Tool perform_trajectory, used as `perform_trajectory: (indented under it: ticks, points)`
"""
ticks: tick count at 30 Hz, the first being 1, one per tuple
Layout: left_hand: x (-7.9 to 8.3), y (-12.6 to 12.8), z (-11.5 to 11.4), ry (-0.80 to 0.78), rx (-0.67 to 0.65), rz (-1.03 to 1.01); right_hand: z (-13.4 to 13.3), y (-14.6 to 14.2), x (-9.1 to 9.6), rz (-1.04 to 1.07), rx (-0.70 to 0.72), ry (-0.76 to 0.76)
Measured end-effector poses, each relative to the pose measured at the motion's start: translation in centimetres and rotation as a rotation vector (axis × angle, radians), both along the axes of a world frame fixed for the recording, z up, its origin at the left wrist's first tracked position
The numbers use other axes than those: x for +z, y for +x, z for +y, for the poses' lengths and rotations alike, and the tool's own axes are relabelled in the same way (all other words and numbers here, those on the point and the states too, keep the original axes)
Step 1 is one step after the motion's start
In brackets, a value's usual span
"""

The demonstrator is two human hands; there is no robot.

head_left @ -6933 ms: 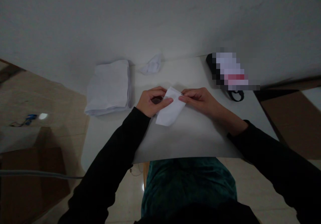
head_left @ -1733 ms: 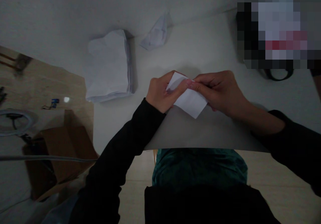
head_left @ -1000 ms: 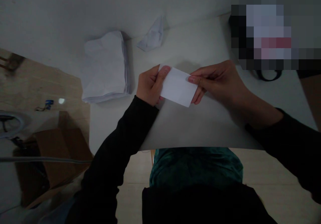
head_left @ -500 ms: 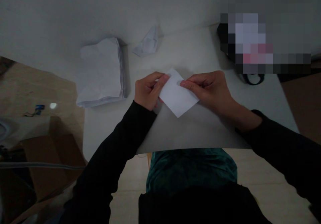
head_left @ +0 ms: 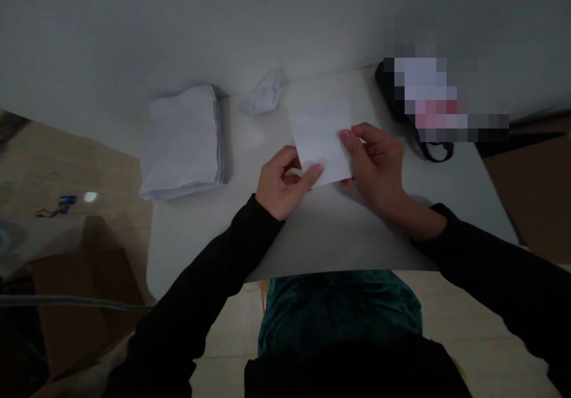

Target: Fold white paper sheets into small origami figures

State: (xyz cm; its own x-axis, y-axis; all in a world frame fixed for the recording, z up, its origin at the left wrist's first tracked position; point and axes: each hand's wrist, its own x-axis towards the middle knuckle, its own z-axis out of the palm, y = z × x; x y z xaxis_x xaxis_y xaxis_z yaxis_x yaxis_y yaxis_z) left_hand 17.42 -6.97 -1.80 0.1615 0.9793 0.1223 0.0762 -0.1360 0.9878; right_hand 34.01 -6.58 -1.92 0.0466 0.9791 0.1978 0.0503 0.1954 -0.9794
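A small white sheet (head_left: 322, 133) is over the middle of the desk (head_left: 339, 243), between both hands. The left hand (head_left: 285, 184) pinches its lower edge, with the thumb on top and the other fingers curled. The right hand (head_left: 377, 166) closes its fingers on the right edge, thumb pointing upward. The forearms converge in black sleeves (head_left: 482, 261). Farther left lies a paper stack (head_left: 185, 142); a folded paper (head_left: 264, 96) is near the wall (head_left: 303, 17).

Dim light is falling over a grey wall (head_left: 285, 23), which is rising behind a white table (head_left: 339, 243). Pale floor (head_left: 120, 178) is showing left of the table and below it, a glint (head_left: 90, 197) is shining there, and a brown box (head_left: 66, 309) is standing at lower left.
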Motion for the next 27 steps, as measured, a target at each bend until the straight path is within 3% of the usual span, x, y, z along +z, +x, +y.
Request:
perform_trajectory:
  ticks: [5,10,12,14,17,22,27]
  points:
    - [-1.0,-0.1,-0.3,-0.096,-0.014,0.017,0.4,-0.1,-0.4,-0.067,0.229,0.012]
    - [-0.6,-1.8,0.7,-0.180,-0.252,0.118,1.4,0.6,0.0,0.001,0.194,-0.017]
    - [-0.5,-2.0,1.0,-0.149,-0.181,0.094,1.6,0.9,0.0,0.020,0.176,-0.034]
    - [-0.6,-1.9,1.4,-0.072,-0.028,0.056,1.8,1.0,-0.2,0.059,0.167,-0.052]
    - [-1.1,-2.1,2.0,0.055,0.127,0.058,1.9,0.9,-0.3,0.100,0.223,-0.093]
    - [-1.4,-3.0,2.8,0.138,0.140,0.145,1.7,0.9,0.4,0.117,0.176,-0.047]
    - [-0.9,-2.9,2.7,0.191,0.147,0.080,1.7,1.1,0.1,0.121,0.117,-0.008]
